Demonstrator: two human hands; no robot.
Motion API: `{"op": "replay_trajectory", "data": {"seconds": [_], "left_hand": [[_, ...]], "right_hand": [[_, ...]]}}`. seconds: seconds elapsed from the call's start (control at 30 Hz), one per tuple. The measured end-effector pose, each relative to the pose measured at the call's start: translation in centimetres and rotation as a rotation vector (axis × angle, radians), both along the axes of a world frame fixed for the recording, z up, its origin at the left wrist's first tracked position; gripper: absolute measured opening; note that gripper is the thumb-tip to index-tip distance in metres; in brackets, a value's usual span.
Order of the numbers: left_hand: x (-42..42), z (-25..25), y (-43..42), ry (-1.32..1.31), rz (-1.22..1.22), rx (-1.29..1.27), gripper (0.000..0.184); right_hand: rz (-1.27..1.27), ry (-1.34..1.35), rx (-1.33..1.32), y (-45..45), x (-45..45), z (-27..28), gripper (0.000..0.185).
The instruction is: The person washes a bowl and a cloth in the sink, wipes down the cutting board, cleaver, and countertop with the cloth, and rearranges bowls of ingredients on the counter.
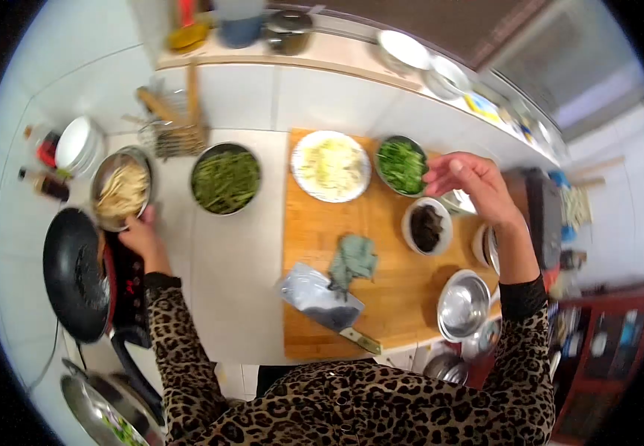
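My left hand (141, 238) grips the near rim of a metal bowl (151, 172) that holds pale sliced strips (123, 192). To its right stands a dark-rimmed bowl of cut green beans (225, 180). My right hand (474, 182) is raised over the right side of the cutting board (381, 312), its fingers loosely bent and apart with nothing seen in them. Its fingertips overlap the edge of a bowl of chopped greens (401, 165); whether they touch cannot be made out. Just below is a white bowl with a dark, soft-looking food (426, 228).
On the board lie a white plate of shredded pale food (331, 166), a grey-green cloth (353, 260), a cleaver (329, 301) and a metal bowl (463, 305). A black wok (76, 275) sits at the left beside a cooktop. Jars and bowls line the back ledge (344, 50).
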State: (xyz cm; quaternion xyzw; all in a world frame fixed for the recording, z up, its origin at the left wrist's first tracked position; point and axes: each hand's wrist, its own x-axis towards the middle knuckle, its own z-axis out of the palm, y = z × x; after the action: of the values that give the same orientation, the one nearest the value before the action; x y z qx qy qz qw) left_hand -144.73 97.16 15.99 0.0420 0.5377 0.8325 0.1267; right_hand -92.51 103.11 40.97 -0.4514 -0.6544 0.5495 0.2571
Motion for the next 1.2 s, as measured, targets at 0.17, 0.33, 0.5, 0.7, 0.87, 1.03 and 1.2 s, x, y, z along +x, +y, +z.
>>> {"op": "replay_trajectory", "data": {"seconds": [0.17,0.33,0.5,0.7,0.87,1.03,1.2], "left_hand": [[0.6,0.5,-1.1,-0.058,-0.079,-0.183,0.031],[0.9,-0.2,-1.7,-0.063,-0.203,-0.233,0.043],[3.2,-2.7,-5.1,0.05,-0.457,-0.305,0.031],[18.5,0.0,-18.0,-0.146,-0.586,-0.443,0.04],[23.2,-0.6,-31.9,-0.041,-0.673,-0.604,0.03],[22.1,0.9,-40.5,-0.354,-0.161,-0.521,0.029],[16.8,3.5,-41.6,-0.261,-0.073,-0.381,0.03]], "right_hand": [[-0.303,-0.194,0.082,-4.5,11.2,-0.5,0.035],[-0.405,-0.241,-0.114,-8.3,17.7,-5.3,0.032],[-0.278,-0.191,-0.178,-11.3,16.1,-7.6,0.028],[0.042,-0.018,-0.285,-13.3,10.7,-11.1,0.026],[0.208,0.015,-0.457,-15.5,6.8,-15.9,0.022],[0.391,0.069,-0.481,-17.1,1.8,-16.7,0.023],[0.461,0.062,-0.438,-19.4,-3.8,-16.0,0.024]]}}
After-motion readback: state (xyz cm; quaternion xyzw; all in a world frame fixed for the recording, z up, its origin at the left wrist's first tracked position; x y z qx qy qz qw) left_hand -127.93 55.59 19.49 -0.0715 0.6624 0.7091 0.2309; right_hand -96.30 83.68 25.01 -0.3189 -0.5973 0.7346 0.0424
